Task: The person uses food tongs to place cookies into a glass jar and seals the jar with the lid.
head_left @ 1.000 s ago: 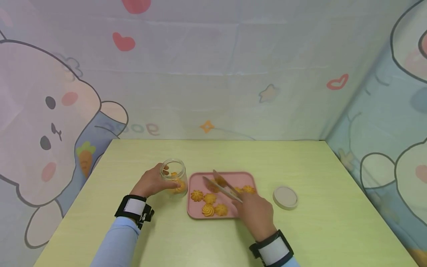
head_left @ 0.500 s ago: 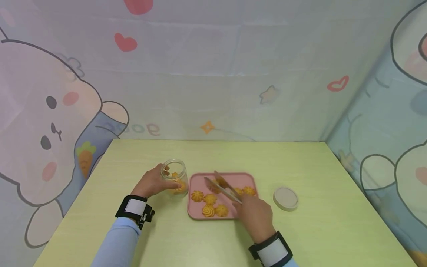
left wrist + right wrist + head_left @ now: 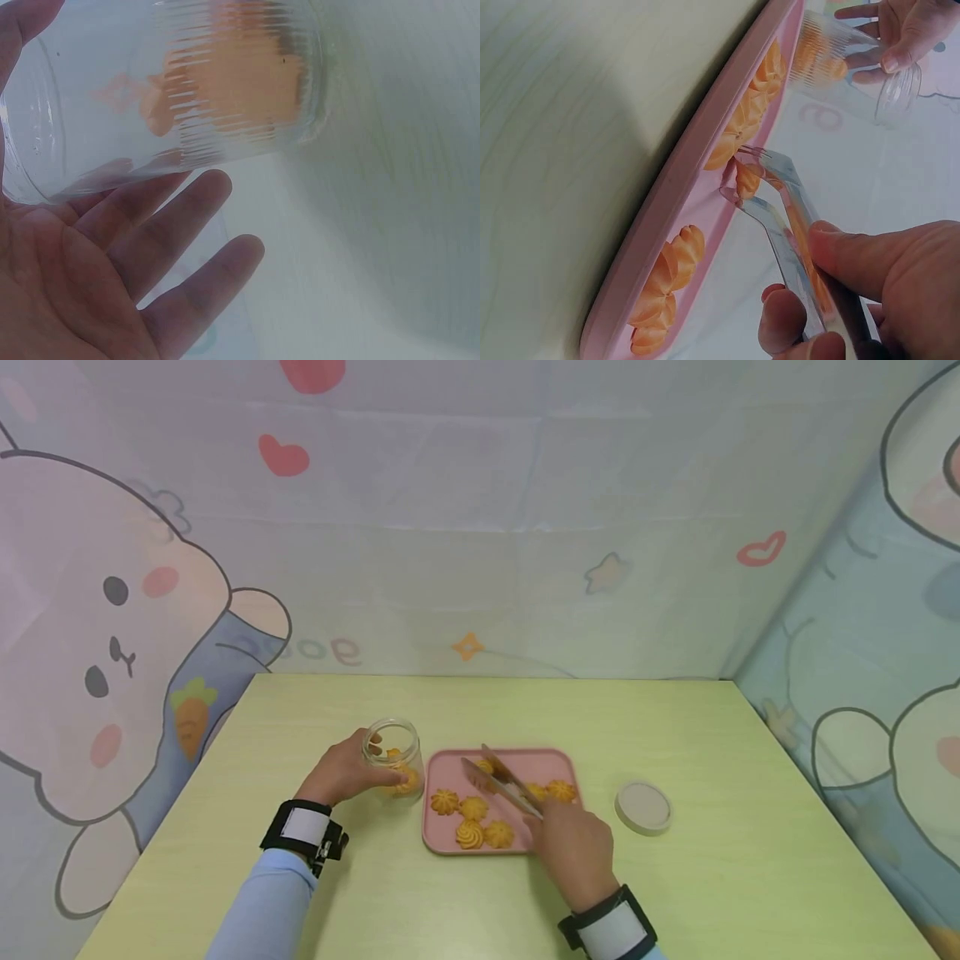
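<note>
My left hand (image 3: 347, 770) holds a clear glass jar (image 3: 415, 760) by its side, thumb in front. The jar stands without a lid beside the tray, with yellow piped cookies (image 3: 247, 75) in its lower part. My right hand (image 3: 573, 843) grips metal tongs (image 3: 513, 789), their tips low over the pink tray (image 3: 536, 762). In the right wrist view one cookie (image 3: 746, 182) sits between the tong tips; whether they squeeze it I cannot tell. Several more cookies (image 3: 470, 835) lie on the tray to the left of and below the tongs, and others (image 3: 560, 790) at its right.
A round pale lid (image 3: 643, 807) lies flat on the light yellow-green table (image 3: 720, 877), right of the tray. Behind the table hangs a cartoon-printed cloth (image 3: 480, 543).
The tongs' tips stay over the same part of the tray, with only a tiny shift. The cookie between them shows a little more clearly. My left hand keeps its hold on the jar.
</note>
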Demonstrator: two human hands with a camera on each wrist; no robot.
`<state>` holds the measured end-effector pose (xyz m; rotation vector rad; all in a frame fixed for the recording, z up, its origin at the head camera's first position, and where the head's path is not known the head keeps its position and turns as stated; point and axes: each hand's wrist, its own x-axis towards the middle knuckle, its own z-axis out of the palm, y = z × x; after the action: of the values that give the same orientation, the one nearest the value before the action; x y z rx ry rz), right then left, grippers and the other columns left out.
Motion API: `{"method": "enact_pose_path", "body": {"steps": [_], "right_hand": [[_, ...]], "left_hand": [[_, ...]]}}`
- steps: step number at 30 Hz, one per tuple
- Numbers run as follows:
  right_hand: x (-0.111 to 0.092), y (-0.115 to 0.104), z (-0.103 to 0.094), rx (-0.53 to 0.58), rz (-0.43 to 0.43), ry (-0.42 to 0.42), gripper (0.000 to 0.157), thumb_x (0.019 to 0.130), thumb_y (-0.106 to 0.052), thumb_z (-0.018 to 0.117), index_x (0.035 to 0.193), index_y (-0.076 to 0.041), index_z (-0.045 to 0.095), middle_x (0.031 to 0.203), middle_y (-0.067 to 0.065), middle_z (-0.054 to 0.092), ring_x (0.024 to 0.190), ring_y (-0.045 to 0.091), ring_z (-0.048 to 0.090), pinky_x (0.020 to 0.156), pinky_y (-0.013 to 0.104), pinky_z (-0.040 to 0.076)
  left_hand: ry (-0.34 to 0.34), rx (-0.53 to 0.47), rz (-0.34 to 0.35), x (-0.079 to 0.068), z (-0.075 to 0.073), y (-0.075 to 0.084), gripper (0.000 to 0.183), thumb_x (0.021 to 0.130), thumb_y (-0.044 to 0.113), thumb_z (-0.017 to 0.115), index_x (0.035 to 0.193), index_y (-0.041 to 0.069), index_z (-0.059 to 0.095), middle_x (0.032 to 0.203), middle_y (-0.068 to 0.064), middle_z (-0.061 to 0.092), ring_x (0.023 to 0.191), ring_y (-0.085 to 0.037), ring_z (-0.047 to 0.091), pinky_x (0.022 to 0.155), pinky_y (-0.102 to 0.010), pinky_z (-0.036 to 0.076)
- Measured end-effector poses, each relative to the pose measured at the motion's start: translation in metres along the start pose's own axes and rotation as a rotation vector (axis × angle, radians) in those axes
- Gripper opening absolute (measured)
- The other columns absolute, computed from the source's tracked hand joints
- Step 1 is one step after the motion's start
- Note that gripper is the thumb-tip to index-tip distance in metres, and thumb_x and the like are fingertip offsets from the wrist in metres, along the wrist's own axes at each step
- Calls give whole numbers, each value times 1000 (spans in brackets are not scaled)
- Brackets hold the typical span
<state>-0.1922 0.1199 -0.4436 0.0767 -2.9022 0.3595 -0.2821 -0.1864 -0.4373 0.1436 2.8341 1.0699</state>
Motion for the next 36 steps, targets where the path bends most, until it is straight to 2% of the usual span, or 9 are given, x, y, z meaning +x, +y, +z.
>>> {"method": "enact_pose_path", "body": {"steps": [14,26,36], "right_hand": [[0,6,-1,20,-17,68,26,80,-35,73,72,-11,66,50,4,53,40,20,46,33,35,32],[0,8,-4,27,-26,118,22,80,-31,74,78,-10,71,49,5,55,38,20,46,31,33,31],[1,9,-9,71,-7,101,18,80,-29,73,79,-12,71,49,4,55,39,18,44,32,31,30]], "left_hand": [[2,5,5,-1,0,1,91,63,51,81,129,-3,48,121,-23,62,102,-33,57,85,-52,49],[3,4,11,-2,-1,1,92,62,54,81,128,-2,49,120,-23,62,103,-34,57,85,-52,48],[1,8,6,-1,-1,0,93,62,55,80,128,-2,49,121,-23,61,103,-33,57,85,-52,48]]}}
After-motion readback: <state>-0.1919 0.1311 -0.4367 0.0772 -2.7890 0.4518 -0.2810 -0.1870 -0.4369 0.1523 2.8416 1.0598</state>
